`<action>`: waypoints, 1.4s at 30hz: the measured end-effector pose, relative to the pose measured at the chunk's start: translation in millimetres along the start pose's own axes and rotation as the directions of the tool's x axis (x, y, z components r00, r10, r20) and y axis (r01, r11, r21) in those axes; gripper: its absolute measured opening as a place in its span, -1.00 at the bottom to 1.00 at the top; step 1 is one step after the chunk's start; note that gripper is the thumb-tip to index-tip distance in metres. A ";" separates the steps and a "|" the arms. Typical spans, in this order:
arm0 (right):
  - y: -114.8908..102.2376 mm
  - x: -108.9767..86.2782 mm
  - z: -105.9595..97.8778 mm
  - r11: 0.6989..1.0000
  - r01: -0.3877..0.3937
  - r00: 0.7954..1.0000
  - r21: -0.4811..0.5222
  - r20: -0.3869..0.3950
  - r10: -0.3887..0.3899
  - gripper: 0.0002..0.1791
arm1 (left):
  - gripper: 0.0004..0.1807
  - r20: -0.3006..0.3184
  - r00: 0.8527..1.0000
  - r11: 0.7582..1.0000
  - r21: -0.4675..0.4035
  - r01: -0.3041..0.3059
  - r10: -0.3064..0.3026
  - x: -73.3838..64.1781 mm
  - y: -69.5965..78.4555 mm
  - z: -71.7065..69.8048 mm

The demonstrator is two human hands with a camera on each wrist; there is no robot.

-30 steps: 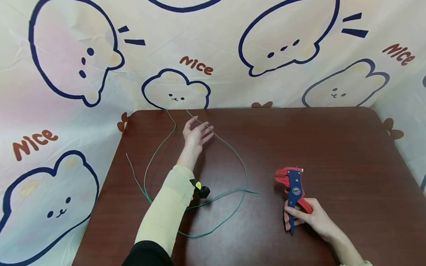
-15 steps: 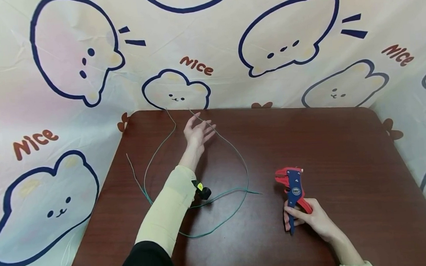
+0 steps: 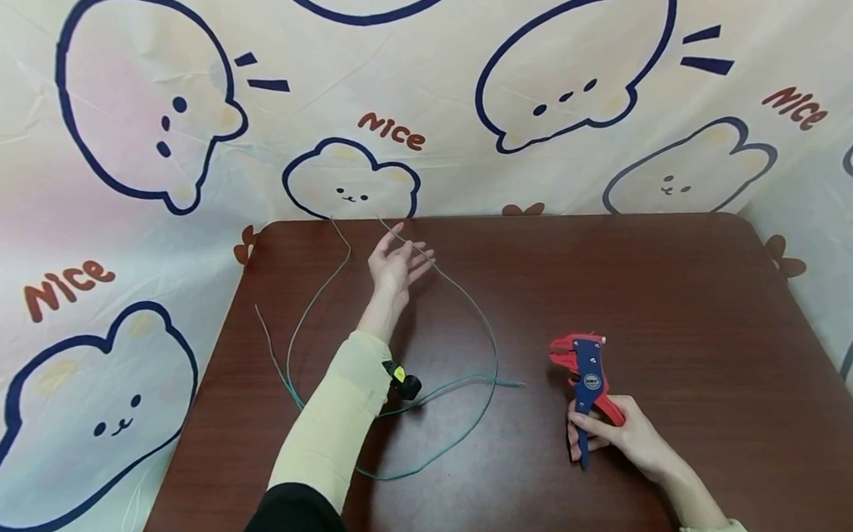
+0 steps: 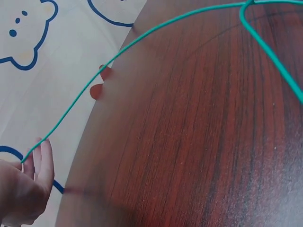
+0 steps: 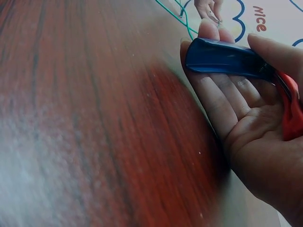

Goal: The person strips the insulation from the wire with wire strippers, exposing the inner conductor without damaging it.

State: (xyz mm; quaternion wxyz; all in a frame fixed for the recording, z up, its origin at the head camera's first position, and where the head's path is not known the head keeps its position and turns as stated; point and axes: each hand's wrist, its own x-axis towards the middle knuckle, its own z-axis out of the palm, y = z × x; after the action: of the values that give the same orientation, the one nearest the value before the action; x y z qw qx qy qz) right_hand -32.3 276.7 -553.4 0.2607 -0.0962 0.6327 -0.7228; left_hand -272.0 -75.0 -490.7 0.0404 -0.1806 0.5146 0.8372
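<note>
At the table's far side my left hand (image 3: 391,269) holds a thin green wire (image 3: 485,316) near one end, its tip sticking out past the fingers. In the left wrist view the wire (image 4: 142,37) runs from the fingers (image 4: 46,165) in an arc over the tabletop. Part of its looped length lies hidden under the left sleeve. On the right, my right hand (image 3: 624,434) grips a red and blue wire stripper (image 3: 589,374) by its handles, head pointing away. The right wrist view shows the blue handle (image 5: 227,59) between thumb and fingers.
A dark brown wooden table (image 3: 661,281) carries everything. Behind it hangs a pale cartoon-printed cloth (image 3: 441,73). Another wire end (image 3: 259,321) lies at the table's left, and one more (image 3: 514,384) points toward the stripper. A small black camera (image 3: 406,384) sits on the left wrist.
My left hand has shifted slightly right and away from me, and the wire in it has moved along. The right hand and wire stripper stay almost still.
</note>
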 end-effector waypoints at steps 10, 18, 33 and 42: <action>0.3 -1.0 -2.8 0.999 0.013 1.000 0.046 0.017 -0.014 -0.75 | -0.41 0.171 0.979 0.981 0.176 0.082 -0.113 -1.2 3.9 1.7; -1.5 -0.7 -3.4 0.999 0.022 1.000 0.042 0.015 -0.023 -0.74 | -0.41 0.273 0.949 0.934 0.354 0.053 -0.158 -8.9 3.7 8.2; -3.1 0.9 -3.4 0.999 0.017 1.000 0.045 0.017 -0.018 -0.75 | -0.45 0.383 0.897 0.849 0.529 -0.017 -0.221 -14.7 5.0 4.4; -4.7 2.3 -3.3 0.999 0.017 1.000 0.048 0.014 -0.017 -0.77 | -0.46 0.475 0.833 0.778 0.621 -0.088 -0.284 -19.9 6.7 1.8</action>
State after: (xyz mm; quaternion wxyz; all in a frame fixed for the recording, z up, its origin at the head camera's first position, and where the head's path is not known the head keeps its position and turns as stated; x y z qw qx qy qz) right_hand -37.0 278.7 -549.9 0.2615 -0.1008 0.6125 -0.7391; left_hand -255.7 -74.2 -477.4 0.2873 0.0605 0.7164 0.6330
